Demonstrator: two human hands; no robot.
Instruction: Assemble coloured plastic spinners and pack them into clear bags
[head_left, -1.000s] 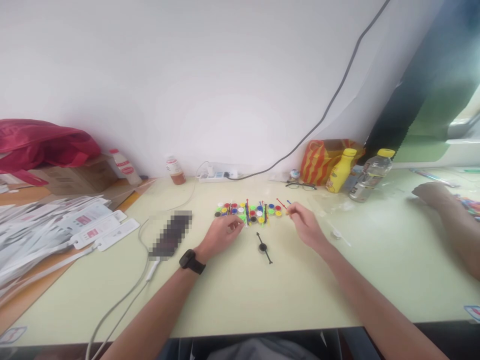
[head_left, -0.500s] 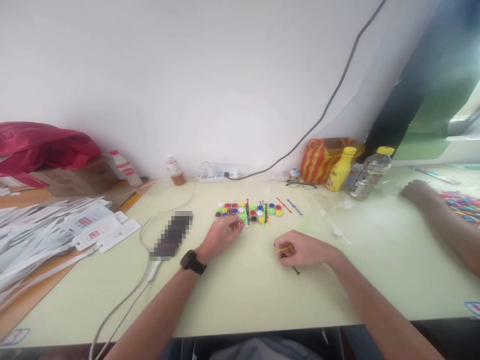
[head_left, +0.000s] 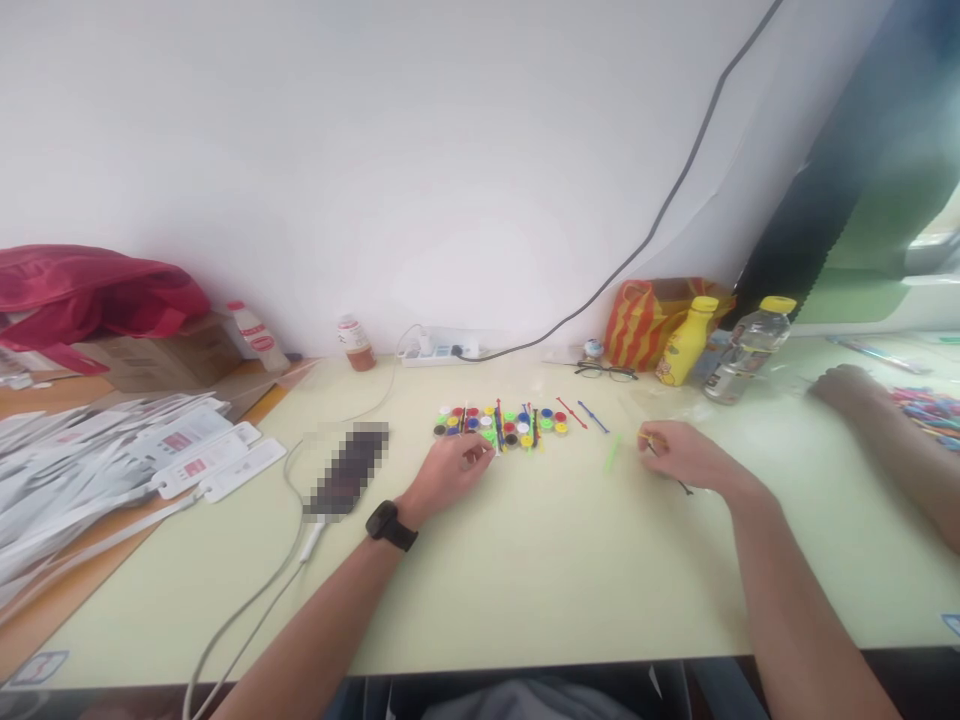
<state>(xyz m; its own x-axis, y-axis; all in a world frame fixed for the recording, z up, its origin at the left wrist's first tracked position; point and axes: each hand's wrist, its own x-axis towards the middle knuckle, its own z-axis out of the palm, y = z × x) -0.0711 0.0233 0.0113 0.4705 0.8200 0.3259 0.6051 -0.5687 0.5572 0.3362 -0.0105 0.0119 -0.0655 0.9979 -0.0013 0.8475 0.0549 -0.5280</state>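
Observation:
My left hand (head_left: 451,474), a black watch on its wrist, rests on the table just in front of a cluster of small coloured discs (head_left: 512,440). Its fingers are pinched together beside several thin sticks lying over the discs; whatever is between the fingertips is too small to make out. Off to the right, my right hand (head_left: 688,455) is closed around thin plastic sticks: the end of a black stick (head_left: 685,488) pokes out below, and a bit of a yellow stick (head_left: 646,438) shows at the fingertips. A light green stick (head_left: 613,454) lies left of that hand.
A red stick (head_left: 571,413) and a blue stick (head_left: 594,417) lie right of the discs. Glasses (head_left: 606,371), a yellow bottle (head_left: 687,342) and a clear bottle (head_left: 750,350) stand behind. Left are a pixelated phone-like object (head_left: 349,470) and cable. Another person's hand (head_left: 847,388) is at right.
My right hand has moved right and slightly away from me with the sticks, past the green stick, which now shows more fully. My left hand has stayed by the discs.

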